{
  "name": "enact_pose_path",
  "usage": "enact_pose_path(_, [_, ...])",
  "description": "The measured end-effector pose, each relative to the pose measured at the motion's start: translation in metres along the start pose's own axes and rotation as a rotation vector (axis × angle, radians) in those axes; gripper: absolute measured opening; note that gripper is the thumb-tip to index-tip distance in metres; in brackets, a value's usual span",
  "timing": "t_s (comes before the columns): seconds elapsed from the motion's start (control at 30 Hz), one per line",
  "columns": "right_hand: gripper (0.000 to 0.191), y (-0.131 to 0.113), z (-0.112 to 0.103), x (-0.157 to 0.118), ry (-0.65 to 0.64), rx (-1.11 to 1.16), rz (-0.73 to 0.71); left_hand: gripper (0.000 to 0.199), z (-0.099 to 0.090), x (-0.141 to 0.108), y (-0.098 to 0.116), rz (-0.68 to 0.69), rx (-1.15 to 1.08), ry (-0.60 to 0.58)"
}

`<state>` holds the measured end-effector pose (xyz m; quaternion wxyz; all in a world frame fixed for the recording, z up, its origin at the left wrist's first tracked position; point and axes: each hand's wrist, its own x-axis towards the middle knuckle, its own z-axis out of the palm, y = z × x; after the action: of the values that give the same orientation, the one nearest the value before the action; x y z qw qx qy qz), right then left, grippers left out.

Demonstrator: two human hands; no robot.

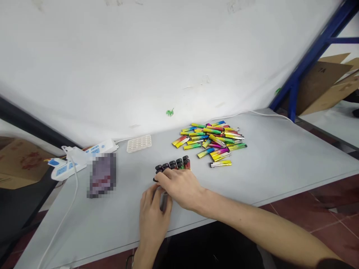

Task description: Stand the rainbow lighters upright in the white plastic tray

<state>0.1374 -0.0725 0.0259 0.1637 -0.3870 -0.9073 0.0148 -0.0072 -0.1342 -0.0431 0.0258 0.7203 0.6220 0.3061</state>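
Several lighters [179,163] with black tops stand upright, packed in close rows on the table. My right hand [181,185] covers the near side of this group, its fingers bent down over the lighters. A black lighter end [155,179] shows at its fingertips. Just below it, my left hand [154,211] has its fingers curled against the near-left side of the group; what lies between them is hidden. Farther back to the right lies a loose pile of shiny lighters [214,139] in yellow, green, blue, red and pink. One silver-and-yellow lighter [221,164] lies at the pile's near edge.
At the left are a white power strip [98,148] with plugs and a cable [73,186], and a blurred purple packet [102,175]. A white moulded tray [139,144] sits by the wall. Cardboard boxes [322,84] stand beyond the blue frame [294,82].
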Motion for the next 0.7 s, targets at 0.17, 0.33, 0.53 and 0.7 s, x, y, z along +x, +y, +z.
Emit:
enact_pose_path(0.17, [0.010,0.002,0.003,-0.001,0.005,0.060,0.071,0.021,0.000,-0.001,0.000,0.007,-0.019,0.019])
enact_pose_path(0.33, [0.013,0.004,0.000,-0.005,-0.073,0.016,0.088,0.020,-0.001,-0.001,0.001,0.010,-0.026,0.019])
enact_pose_path(0.53, [0.019,0.012,-0.001,-0.024,0.174,0.017,0.059,0.020,-0.001,0.000,0.001,0.010,-0.014,0.011])
enact_pose_path(0.7, [0.021,0.056,-0.010,-0.063,0.333,-0.019,0.201,0.018,0.000,-0.001,0.001,0.007,-0.002,0.017])
